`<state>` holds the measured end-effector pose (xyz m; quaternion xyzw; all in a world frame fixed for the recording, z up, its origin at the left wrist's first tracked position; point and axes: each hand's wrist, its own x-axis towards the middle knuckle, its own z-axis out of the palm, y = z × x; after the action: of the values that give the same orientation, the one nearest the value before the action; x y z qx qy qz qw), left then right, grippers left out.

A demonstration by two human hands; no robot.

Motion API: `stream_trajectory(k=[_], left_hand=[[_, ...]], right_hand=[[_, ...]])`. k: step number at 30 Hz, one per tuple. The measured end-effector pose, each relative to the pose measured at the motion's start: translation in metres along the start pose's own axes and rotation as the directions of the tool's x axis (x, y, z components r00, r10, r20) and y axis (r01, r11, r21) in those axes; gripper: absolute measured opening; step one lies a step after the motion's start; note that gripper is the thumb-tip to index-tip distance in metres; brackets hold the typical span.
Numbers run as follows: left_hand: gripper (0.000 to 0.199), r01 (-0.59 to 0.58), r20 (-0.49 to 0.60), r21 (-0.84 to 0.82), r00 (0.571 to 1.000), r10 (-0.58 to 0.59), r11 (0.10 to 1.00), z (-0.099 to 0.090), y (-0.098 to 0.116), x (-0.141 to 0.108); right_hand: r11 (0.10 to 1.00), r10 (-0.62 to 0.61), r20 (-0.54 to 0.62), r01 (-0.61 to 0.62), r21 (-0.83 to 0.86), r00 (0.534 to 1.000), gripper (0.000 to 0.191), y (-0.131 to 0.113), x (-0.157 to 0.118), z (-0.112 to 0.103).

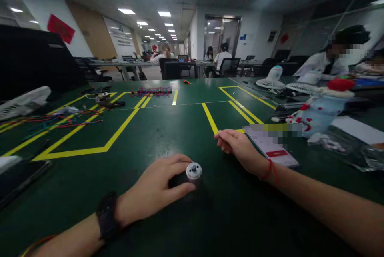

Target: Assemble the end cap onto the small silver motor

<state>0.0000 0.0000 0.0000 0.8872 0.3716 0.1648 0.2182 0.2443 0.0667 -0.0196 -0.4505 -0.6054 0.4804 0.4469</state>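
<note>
A small round metal motor [194, 171] with a short shaft on top stands upright on the green table [150, 133]. My left hand [159, 183], a black watch on its wrist, curls its thumb and fingers around the motor from the left. My right hand [237, 146], with a red string at the wrist, hovers or rests to the right, beyond the motor; its fingers are curled in, and whether anything small is between them cannot be made out. Just right of that hand lies a card in a clear sleeve [274, 147].
Coloured wires [69, 119] and a motor assembly [105, 99] lie at left, a wire bundle [154, 91] and screwdriver [188, 82] farther back. At right are white fans [271, 79], a light-blue decorated object [321, 111] and plastic bags [345, 145]. A person leans in at right.
</note>
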Motion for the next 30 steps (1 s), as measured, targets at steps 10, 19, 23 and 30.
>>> stream_trajectory(k=[10,19,23,30], left_hand=[[0.019,-0.007,-0.010,0.010,1.000,0.007,1.000,0.000,-0.001,0.004],[0.018,0.003,-0.047,0.036,0.999,-0.001,0.999,0.004,-0.004,0.001],[0.018,-0.002,-0.021,0.021,1.000,0.002,1.000,0.002,-0.002,0.003],[0.019,0.001,-0.006,0.027,1.000,-0.001,1.000,0.001,-0.003,0.003]], right_hand=[[0.984,-0.062,0.114,0.080,-0.158,0.992,0.019,-0.014,-0.015,0.008],[0.875,-0.316,0.249,0.382,-0.296,0.916,0.009,-0.044,-0.043,0.037],[0.911,-0.260,0.309,0.339,-0.236,0.915,0.012,-0.042,-0.030,0.021],[0.794,-0.138,0.629,0.465,-0.391,0.765,0.015,-0.027,-0.028,-0.004]])
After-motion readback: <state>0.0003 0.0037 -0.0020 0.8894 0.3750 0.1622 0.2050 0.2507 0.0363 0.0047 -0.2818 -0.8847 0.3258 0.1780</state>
